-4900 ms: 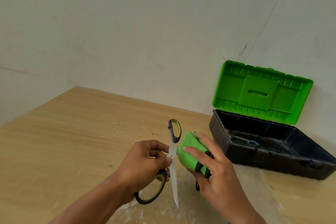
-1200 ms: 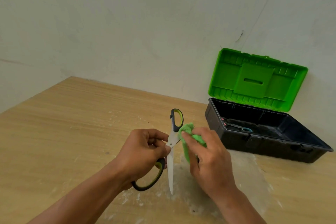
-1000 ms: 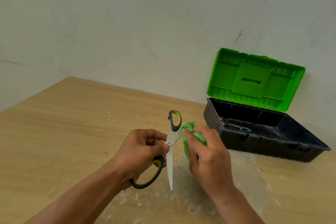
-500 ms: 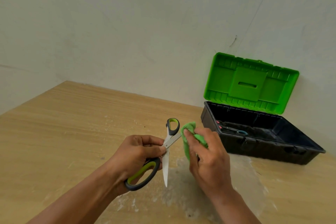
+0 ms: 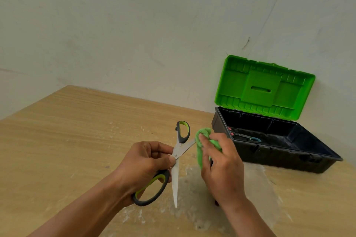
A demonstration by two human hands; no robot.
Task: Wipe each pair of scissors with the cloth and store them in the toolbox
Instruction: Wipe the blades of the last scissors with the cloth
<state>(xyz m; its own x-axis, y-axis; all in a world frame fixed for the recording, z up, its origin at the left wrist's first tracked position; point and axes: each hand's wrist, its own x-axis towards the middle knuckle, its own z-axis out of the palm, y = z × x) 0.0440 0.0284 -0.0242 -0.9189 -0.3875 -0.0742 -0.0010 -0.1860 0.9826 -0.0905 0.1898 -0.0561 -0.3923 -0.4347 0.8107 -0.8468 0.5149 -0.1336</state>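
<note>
My left hand (image 5: 146, 161) grips a pair of scissors (image 5: 175, 177) with grey and lime handles near the pivot, blades spread apart above the wooden table (image 5: 63, 140). One blade points down toward me; the other runs right into the green cloth (image 5: 201, 140). My right hand (image 5: 219, 167) holds that cloth wrapped round the blade. The toolbox (image 5: 273, 152), black with its green lid (image 5: 264, 88) raised, stands at the right against the wall. Another pair of scissors (image 5: 244, 136) with a blue handle ring lies inside it.
A white wall runs close behind the table and toolbox. Pale dusty smears (image 5: 192, 208) mark the table surface under my hands. The table's left edge (image 5: 28, 106) falls away at the far left.
The scissor blades have opened wider. My left hand has turned the lower handle so its lime inside shows, and the cloth in my right hand has slid along the upper blade.
</note>
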